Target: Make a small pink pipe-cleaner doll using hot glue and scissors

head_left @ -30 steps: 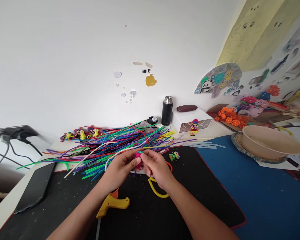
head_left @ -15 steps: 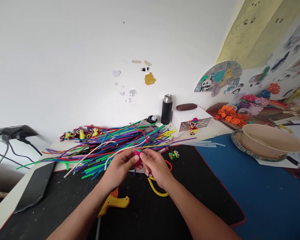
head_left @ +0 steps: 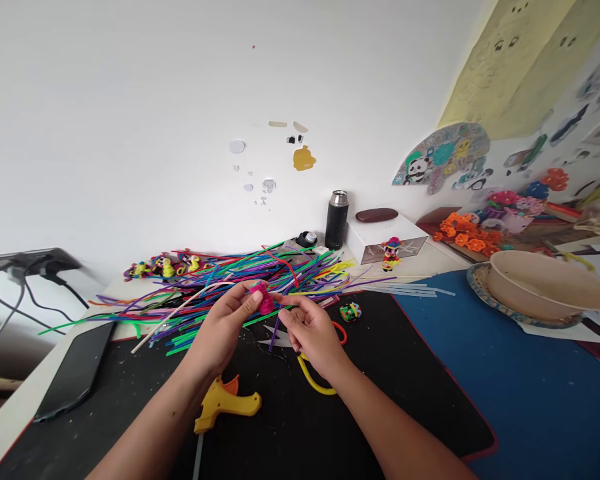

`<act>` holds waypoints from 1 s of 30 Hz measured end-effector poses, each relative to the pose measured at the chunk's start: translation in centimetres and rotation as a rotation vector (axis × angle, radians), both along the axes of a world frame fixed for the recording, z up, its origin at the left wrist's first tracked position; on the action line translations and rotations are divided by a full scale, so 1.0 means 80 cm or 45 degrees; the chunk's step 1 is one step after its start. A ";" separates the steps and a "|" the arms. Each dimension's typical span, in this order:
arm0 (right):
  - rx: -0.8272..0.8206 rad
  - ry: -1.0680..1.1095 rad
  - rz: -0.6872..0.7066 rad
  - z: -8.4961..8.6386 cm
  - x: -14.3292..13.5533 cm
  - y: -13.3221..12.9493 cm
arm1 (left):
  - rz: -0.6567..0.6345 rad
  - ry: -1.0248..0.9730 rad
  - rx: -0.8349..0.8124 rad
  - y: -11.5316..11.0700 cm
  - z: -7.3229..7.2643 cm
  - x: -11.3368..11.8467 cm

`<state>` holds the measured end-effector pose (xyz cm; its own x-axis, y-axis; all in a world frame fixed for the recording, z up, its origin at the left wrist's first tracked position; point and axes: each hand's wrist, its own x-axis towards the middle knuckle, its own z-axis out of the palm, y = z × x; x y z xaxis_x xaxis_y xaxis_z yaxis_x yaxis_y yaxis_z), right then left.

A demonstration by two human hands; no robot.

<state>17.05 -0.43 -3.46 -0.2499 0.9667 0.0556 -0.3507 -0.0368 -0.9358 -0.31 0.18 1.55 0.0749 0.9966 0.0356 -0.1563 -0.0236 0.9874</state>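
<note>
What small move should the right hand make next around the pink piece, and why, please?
Perhaps the right hand should pinch the purple stem gently. The left hand holds the pink piece between thumb and fingers, so it seems steady, and the stem sticks out below it, close to the right fingertips.

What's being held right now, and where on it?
A small pink piece, held by its left side and upper end between the left hand's thumb and fingers. Right-hand grip: cannot be told.
</note>
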 end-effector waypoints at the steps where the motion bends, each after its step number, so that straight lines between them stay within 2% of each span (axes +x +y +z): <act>1: -0.007 0.005 -0.007 -0.001 0.000 0.000 | -0.004 0.013 0.018 0.000 -0.001 0.000; 9: -0.076 -0.033 0.059 0.005 -0.002 -0.004 | -0.068 -0.008 -0.006 -0.006 -0.001 0.007; 19: -0.201 0.081 0.082 0.003 -0.003 -0.004 | -0.080 -0.021 -0.036 -0.011 -0.009 0.014; 30: -0.226 0.201 0.057 0.003 -0.004 -0.003 | -0.067 -0.295 -0.118 -0.012 -0.013 0.025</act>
<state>16.70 -0.67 -3.19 -0.2947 0.9529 -0.0722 -0.4861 -0.2145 -0.8472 1.70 -0.77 0.47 0.1275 0.9913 -0.0334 -0.3770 0.0796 0.9228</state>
